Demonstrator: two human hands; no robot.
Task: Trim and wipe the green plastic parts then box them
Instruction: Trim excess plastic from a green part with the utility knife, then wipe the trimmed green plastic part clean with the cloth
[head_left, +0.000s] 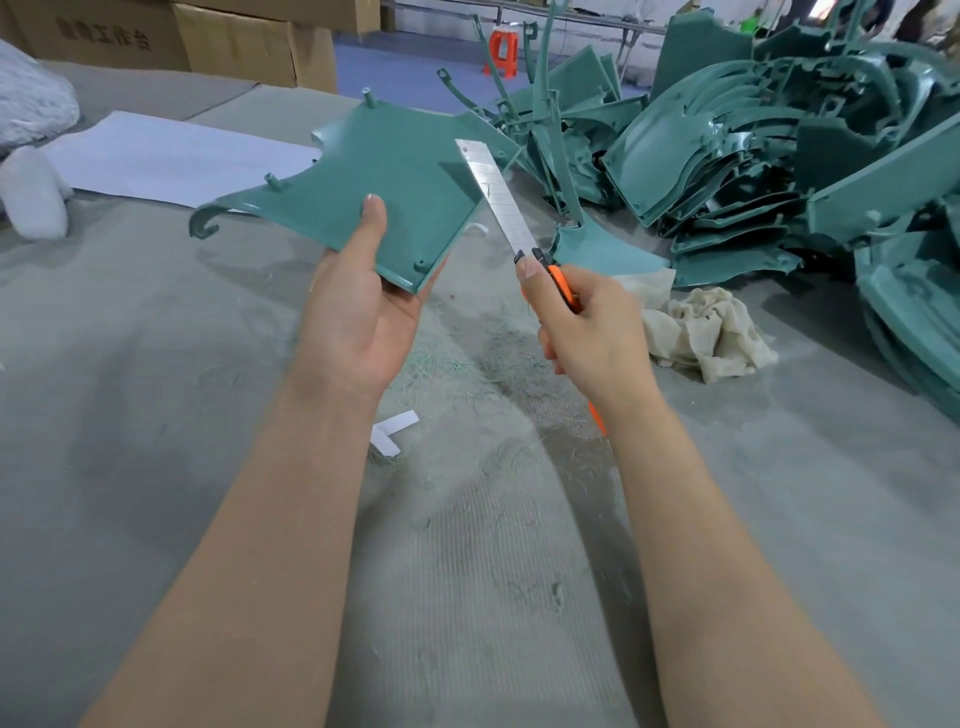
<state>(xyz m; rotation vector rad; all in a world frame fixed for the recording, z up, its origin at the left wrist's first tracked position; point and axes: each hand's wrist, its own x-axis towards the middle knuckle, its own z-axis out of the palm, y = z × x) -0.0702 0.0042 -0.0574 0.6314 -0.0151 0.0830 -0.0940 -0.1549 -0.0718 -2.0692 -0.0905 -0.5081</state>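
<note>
My left hand (358, 317) grips the near corner of a flat green plastic part (384, 176), thumb on top, holding it tilted above the table. My right hand (592, 327) is closed around an orange utility knife (563, 288). Its long silver blade (496, 195) is extended and lies against the part's right edge. A crumpled beige cloth (711, 327) rests on the table to the right of my right hand.
A large heap of green plastic parts (753, 140) fills the back right. Cardboard boxes (171, 36) stand at the back left, with a white sheet (171, 156) in front of them. Green shavings (447, 364) and a white scrap (392, 428) litter the grey table (156, 389).
</note>
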